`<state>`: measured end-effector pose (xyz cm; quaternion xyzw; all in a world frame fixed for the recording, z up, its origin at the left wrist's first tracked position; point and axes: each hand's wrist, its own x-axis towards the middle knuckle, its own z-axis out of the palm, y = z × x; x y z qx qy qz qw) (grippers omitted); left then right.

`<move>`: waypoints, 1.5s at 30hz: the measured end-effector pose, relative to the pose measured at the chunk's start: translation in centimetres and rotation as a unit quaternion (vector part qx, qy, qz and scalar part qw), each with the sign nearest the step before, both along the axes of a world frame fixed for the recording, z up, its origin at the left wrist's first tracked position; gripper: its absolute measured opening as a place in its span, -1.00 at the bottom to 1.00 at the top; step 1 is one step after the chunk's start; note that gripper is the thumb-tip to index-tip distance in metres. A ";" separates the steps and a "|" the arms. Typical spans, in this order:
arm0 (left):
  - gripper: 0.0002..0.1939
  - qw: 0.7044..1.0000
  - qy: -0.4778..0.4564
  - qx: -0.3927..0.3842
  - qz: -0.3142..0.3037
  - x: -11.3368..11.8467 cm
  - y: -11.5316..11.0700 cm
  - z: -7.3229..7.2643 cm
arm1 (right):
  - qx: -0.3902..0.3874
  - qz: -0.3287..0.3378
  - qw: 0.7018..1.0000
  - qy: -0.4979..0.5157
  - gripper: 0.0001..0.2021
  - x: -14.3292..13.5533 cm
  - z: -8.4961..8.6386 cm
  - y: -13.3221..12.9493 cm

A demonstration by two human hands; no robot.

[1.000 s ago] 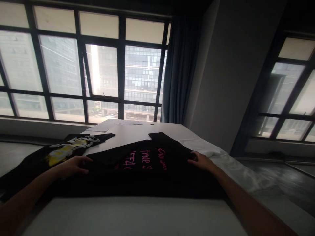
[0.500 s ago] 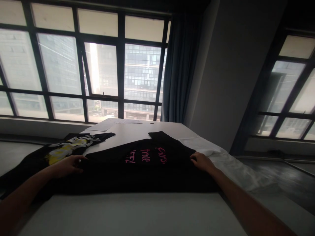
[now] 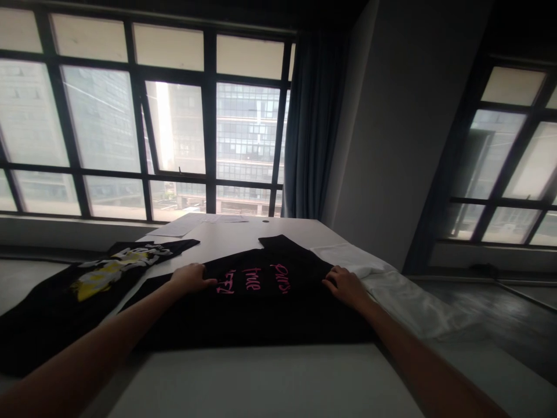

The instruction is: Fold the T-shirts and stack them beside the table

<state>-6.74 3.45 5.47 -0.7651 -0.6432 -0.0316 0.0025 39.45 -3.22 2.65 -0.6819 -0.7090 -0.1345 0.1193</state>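
A black garment with pink lettering [image 3: 261, 313] lies spread across the white table [image 3: 270, 377]. My left hand [image 3: 191, 278] is on its upper edge, left of the lettering, fingers closed on the cloth. On the right side of the lettering, my right hand [image 3: 343, 284] pinches the garment's edge between thumb and fingers. Another black garment with a yellow and white print [image 3: 47, 302] lies to the left, beyond my left forearm. White cloth [image 3: 391, 290] lies beside my right hand.
Sheets of paper [image 3: 172, 228] rest at the table's far left. Behind the table stand large windows [image 3: 174, 128], a blue curtain [image 3: 311, 128] and a grey pillar [image 3: 391, 128].
My left hand has moved right along the black garment's edge, closer to the lettering. The garment's left part has shifted right. My right hand still grips the right edge.
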 end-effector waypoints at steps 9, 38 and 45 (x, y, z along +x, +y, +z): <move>-0.64 0.997 0.042 0.064 0.008 0.6 2.6 3.5 | -0.058 -0.014 0.998 -0.003 -0.67 0.0 -0.9 -0.3; -0.72 0.982 -0.005 0.178 -0.068 -12.8 6.8 -1.5 | -0.118 -0.021 0.986 0.118 -0.61 -5.8 -0.1 29.7; -0.68 0.983 -0.005 0.170 -0.070 -12.3 6.3 -1.5 | -0.142 0.013 0.983 0.116 -0.31 -6.8 -1.2 33.5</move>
